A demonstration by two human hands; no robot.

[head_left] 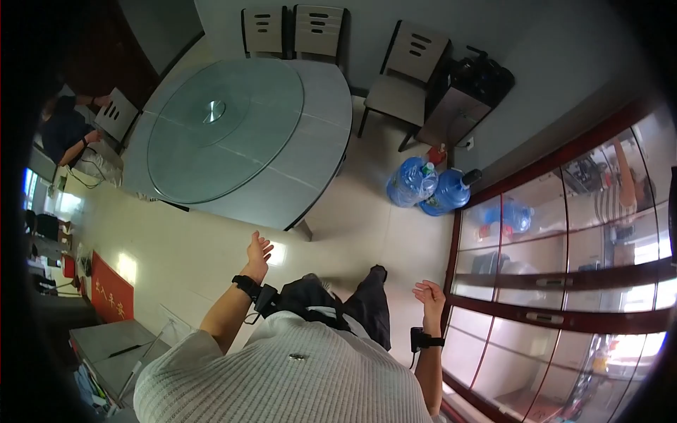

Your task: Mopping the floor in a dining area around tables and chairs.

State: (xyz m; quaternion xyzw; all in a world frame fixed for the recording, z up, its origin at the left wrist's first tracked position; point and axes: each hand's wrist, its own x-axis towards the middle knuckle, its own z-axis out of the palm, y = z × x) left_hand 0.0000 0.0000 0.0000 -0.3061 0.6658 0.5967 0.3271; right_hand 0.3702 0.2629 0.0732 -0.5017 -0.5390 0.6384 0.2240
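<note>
My left hand (258,254) hangs in the air with nothing in it, its fingers loosely apart. The grey table (321,134) is nearest to it, a short way beyond the fingertips, and carries a round glass turntable (236,151). On the right, my right hand (429,294) is also empty, with fingers slightly curled and apart. It is beside the red-framed glass doors (536,296) and touches nothing. Each wrist wears a black strap with a small box on it.
Two blue water bottles (443,194) stand on the floor ahead right, near a chair (400,95) and a dark water dispenser (465,95). Two more chairs (317,32) line the far wall. A person (67,134) sits left of the table. A red mat (111,285) lies at left.
</note>
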